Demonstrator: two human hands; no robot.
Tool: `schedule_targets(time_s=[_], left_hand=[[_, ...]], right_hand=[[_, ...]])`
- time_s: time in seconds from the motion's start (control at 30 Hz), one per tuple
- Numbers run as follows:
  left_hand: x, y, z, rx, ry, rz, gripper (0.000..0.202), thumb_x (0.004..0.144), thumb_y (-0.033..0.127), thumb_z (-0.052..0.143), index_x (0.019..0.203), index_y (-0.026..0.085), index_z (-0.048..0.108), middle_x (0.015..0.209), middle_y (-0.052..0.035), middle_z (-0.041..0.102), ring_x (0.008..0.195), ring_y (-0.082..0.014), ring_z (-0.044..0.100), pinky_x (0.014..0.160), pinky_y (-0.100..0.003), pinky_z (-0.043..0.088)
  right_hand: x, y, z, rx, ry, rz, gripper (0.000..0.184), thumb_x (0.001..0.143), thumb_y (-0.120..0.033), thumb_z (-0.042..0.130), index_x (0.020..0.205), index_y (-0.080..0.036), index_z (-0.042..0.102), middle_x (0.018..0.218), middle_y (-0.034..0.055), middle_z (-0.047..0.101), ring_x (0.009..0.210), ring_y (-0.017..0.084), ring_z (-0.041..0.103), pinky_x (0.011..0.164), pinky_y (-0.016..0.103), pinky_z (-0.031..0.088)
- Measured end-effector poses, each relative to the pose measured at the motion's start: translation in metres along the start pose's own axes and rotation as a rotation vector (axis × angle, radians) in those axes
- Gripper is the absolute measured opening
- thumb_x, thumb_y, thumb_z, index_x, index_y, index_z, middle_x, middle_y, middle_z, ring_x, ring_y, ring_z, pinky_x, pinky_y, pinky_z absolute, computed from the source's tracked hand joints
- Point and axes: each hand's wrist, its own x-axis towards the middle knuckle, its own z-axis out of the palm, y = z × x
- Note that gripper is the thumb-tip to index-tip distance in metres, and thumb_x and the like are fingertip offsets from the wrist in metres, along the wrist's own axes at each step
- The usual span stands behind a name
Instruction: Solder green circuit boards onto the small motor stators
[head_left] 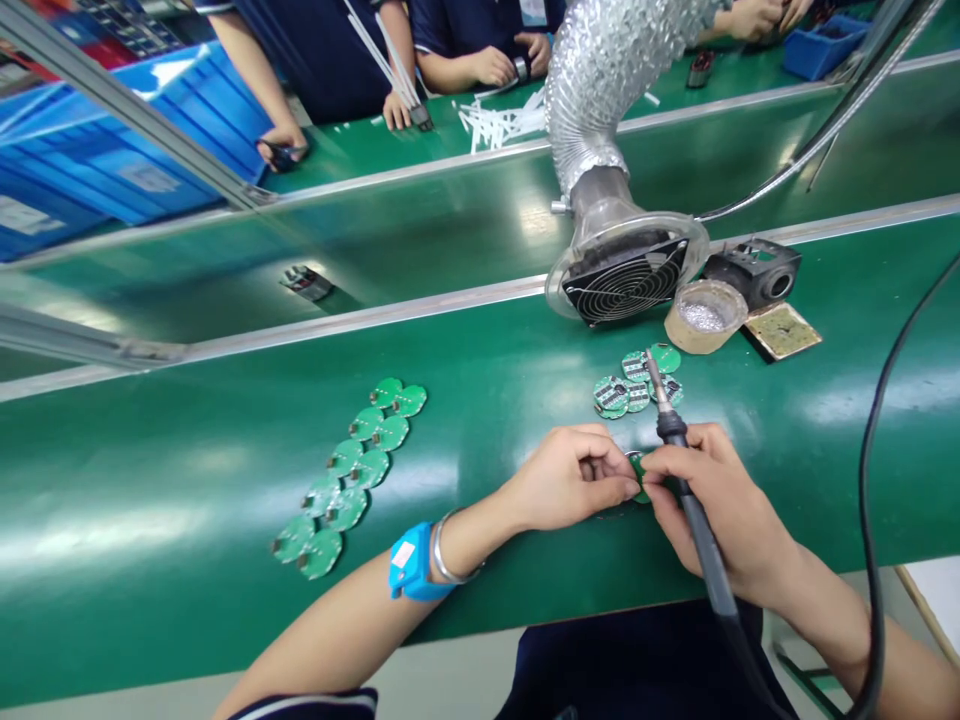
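While the left hand point(570, 480) and right hand point(724, 515) meet over the green worktop point(487, 400), their fingers pinch one round board point(639, 480).
Well beyond the fingers stands the extractor fan point(626, 285). The right fingers wrap the soldering iron point(694, 510), and their tips close on the board's right edge, the left fingertips on its left. A row of boards point(352, 470) lies far left of the fingers, a cluster of boards point(636, 388) just beyond them.

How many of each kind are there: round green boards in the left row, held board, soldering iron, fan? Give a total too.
Round green boards in the left row: 10
Held round green board: 1
Soldering iron: 1
Extraction fan: 1
Total: 13
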Motion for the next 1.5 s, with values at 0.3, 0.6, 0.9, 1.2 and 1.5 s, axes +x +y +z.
schedule_targets(time_s=[0.3, 0.6, 0.9, 1.2, 1.5], left_hand=[[-0.004, 0.007, 0.006, 0.205, 0.084, 0.114, 0.005, 0.071, 0.009, 0.066, 0.068, 0.012, 0.068, 0.067, 0.002, 0.055, 0.057, -0.0052, 0.05, 0.054, -0.015, 0.041], [-0.001, 0.013, 0.003, 0.326, 0.044, 0.147, 0.006, 0.072, 0.01, 0.066, 0.067, 0.013, 0.07, 0.066, 0.0006, 0.058, 0.058, -0.0077, 0.051, 0.053, -0.018, 0.04], [-0.001, 0.016, 0.005, 0.382, 0.067, 0.133, 0.007, 0.07, 0.009, 0.065, 0.066, 0.014, 0.069, 0.064, 0.0013, 0.057, 0.059, -0.0084, 0.052, 0.055, -0.019, 0.04], [-0.003, 0.018, 0.008, 0.428, 0.088, 0.137, 0.008, 0.069, 0.009, 0.064, 0.064, 0.015, 0.067, 0.064, 0.0017, 0.056, 0.058, -0.0084, 0.051, 0.054, -0.019, 0.039], [-0.003, 0.021, 0.009, 0.463, 0.088, 0.098, 0.009, 0.069, 0.011, 0.062, 0.064, 0.015, 0.067, 0.066, 0.0009, 0.058, 0.058, -0.0091, 0.051, 0.054, -0.02, 0.04]], right_hand=[[-0.027, -0.014, -0.021, -0.131, 0.082, -0.04, 0.051, 0.088, -0.002, 0.053, 0.135, -0.02, 0.049, 0.096, 0.0038, 0.068, 0.084, 0.017, 0.061, 0.079, 0.032, 0.052], [-0.05, -0.044, -0.049, -0.171, 0.053, 0.026, 0.037, 0.083, -0.008, 0.054, 0.117, -0.018, 0.063, 0.087, 0.0082, 0.069, 0.076, 0.021, 0.066, 0.06, 0.033, 0.054], [-0.048, -0.043, -0.047, -0.177, 0.024, 0.008, 0.038, 0.081, -0.009, 0.055, 0.117, -0.019, 0.061, 0.088, 0.0067, 0.072, 0.077, 0.023, 0.068, 0.062, 0.037, 0.056], [-0.041, -0.043, -0.046, -0.152, 0.117, -0.031, 0.033, 0.079, -0.007, 0.057, 0.11, -0.017, 0.064, 0.079, 0.0053, 0.073, 0.067, 0.021, 0.068, 0.057, 0.035, 0.055], [-0.04, -0.039, -0.045, -0.161, 0.095, -0.032, 0.037, 0.077, -0.01, 0.058, 0.112, -0.019, 0.063, 0.078, 0.0039, 0.072, 0.064, 0.02, 0.067, 0.057, 0.034, 0.056]])
